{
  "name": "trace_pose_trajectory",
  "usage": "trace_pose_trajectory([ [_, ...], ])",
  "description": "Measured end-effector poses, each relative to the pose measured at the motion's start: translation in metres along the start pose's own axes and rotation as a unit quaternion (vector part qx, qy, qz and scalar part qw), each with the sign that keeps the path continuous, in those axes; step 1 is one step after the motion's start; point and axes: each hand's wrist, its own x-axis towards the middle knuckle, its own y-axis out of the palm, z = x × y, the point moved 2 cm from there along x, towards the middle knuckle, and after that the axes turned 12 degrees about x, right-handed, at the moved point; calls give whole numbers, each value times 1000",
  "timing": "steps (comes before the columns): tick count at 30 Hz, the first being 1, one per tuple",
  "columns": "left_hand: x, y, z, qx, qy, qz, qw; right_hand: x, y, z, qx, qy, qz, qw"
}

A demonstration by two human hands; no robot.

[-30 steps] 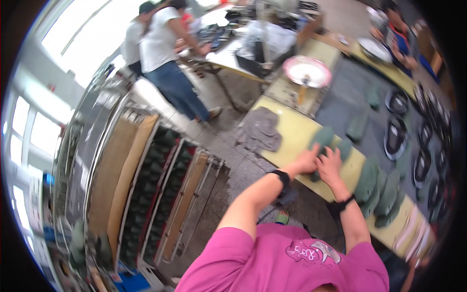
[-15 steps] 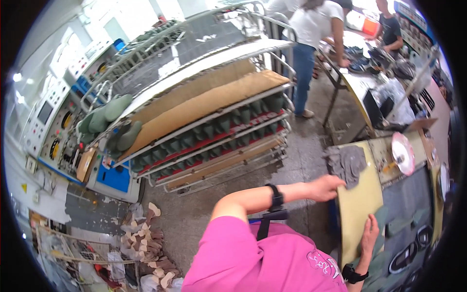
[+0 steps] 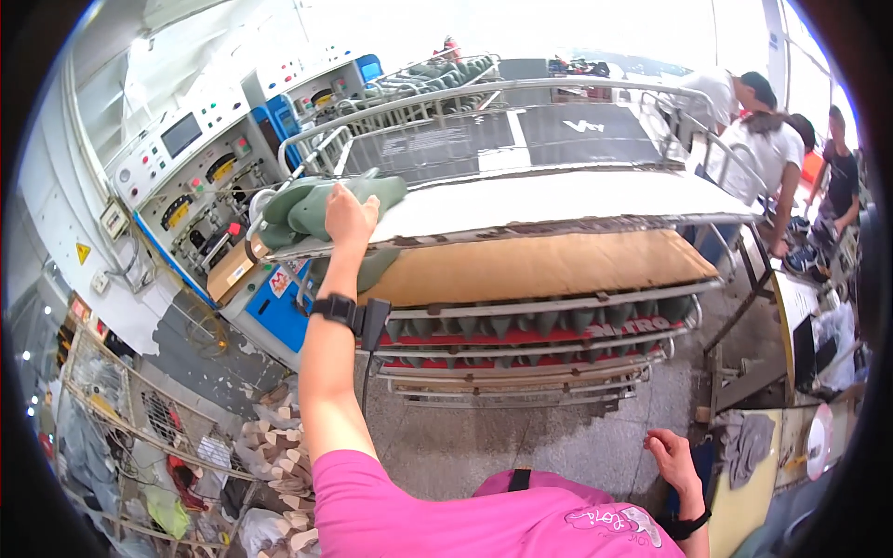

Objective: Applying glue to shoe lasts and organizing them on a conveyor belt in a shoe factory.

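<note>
My left hand reaches far forward to the rack's left end, its fingers closed on a green shoe upper. Similar green pieces lie under and beside it on the top white shelf, and another green piece shows just below, at the end of the brown shelf. My right hand hangs low at the right, beside the yellow worktable. Its fingers are slightly bent and apart, with nothing in them.
Lower rack tiers hold rows of green uppers. Control machines stand at the left. A pile of beige pieces lies on the floor by a wire cart. A grey cloth hangs on the worktable. People work at the far right.
My left hand has gone from the worktable edge to the rack's left end and taken hold of a green upper. My right hand has come off the worktable. The view has turned left.
</note>
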Motion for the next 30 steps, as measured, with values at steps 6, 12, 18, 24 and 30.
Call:
trace_pose_trajectory([
  [6,40,52,16,6,63,156,986,71,67,32,2,-30,94,995],
  [12,16,9,-1,-140,159,140,967,113,104,59,89,7,188,978],
  [18,-42,-116,-25,-265,409,76,870,162,141,113,430,-4,338,837],
  [24,-91,-157,-24,-341,535,129,762,162,154,188,602,4,450,659],
  [30,-113,-159,-25,-408,538,291,678,145,158,135,559,132,323,753],
])
